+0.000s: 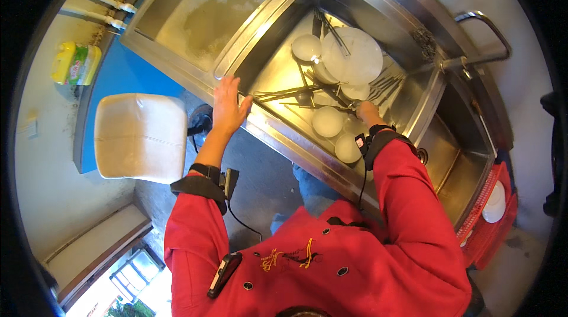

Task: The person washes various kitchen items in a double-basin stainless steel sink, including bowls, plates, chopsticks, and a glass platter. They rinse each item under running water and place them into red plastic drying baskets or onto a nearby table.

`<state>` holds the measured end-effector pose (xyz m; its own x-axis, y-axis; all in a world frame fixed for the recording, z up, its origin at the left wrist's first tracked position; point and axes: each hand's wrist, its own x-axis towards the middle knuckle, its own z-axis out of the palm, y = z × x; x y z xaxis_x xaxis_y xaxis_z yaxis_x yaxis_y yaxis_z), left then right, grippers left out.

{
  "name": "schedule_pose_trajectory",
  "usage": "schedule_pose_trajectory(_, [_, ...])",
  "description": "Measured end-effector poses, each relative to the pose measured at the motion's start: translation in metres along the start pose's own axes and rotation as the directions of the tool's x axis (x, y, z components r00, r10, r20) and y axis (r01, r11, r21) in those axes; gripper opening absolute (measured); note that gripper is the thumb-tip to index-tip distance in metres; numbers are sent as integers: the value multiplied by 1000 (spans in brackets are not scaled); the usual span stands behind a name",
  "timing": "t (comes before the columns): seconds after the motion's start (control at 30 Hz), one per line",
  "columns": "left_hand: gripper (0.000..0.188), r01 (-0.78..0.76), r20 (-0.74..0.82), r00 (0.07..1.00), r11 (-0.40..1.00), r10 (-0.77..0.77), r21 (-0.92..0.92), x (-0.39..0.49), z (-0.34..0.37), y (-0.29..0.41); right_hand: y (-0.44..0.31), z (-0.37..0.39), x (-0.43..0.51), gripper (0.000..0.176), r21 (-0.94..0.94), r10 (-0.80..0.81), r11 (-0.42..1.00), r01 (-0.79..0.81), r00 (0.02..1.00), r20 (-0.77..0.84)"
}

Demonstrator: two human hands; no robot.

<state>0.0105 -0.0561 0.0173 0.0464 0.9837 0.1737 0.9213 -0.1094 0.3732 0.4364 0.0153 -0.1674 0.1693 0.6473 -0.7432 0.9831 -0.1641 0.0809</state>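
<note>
My left hand [228, 105] rests with spread fingers on the front rim of a stainless steel sink [301, 133], holding nothing. My right hand [368, 113] reaches down into the middle basin, fingers curled beside the ends of dark chopsticks [290, 92]; its fingertips are partly hidden, so a grip cannot be made out. Left of it sits a pale bowl [327, 122], and another bowl [348, 148] lies nearer to me. Beyond the hand are a large white plate [355, 55], a round bowl [306, 47] and more loose chopsticks [385, 86].
The left basin [222, 20] holds cloudy, foamy water. A faucet [483, 59] reaches in from the right, near a dark scouring pad [423, 43]. A pale seat [141, 137] stands at left; a red plastic basket [488, 219] with white dishes is at right.
</note>
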Motion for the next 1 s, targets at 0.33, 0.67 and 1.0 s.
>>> schedule_pose_trajectory(0.33, [60,127,-57,991,984,-121,124,26,17,-6,13,49,37,46,240,227,942,-235,972,61])
schedule_pose_trajectory(0.67, [59,130,-37,991,983,-126,132,32,19,-7,-32,18,-1,73,386,269,866,-317,947,175])
schedule_pose_trajectory(1.0, [59,130,-22,991,983,-129,127,33,16,-8,-28,26,5,47,84,55,995,-52,998,-42])
